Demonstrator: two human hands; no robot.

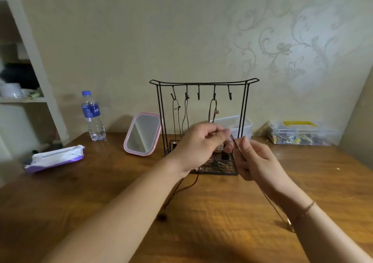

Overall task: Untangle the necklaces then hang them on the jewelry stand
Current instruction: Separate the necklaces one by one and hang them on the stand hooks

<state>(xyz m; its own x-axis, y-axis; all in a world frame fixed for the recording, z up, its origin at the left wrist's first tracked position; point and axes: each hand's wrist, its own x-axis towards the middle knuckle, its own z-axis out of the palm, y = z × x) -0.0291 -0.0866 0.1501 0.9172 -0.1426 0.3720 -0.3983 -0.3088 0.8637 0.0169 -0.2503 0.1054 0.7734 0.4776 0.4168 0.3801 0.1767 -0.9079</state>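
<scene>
Pinching thin brown cord (236, 144), black wire stand (203, 82)

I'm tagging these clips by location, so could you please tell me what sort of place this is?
Probably a room in a home: a wooden table against patterned wallpaper, with a pink-framed mirror, a wire jewelry stand and white shelves beside it.
</scene>
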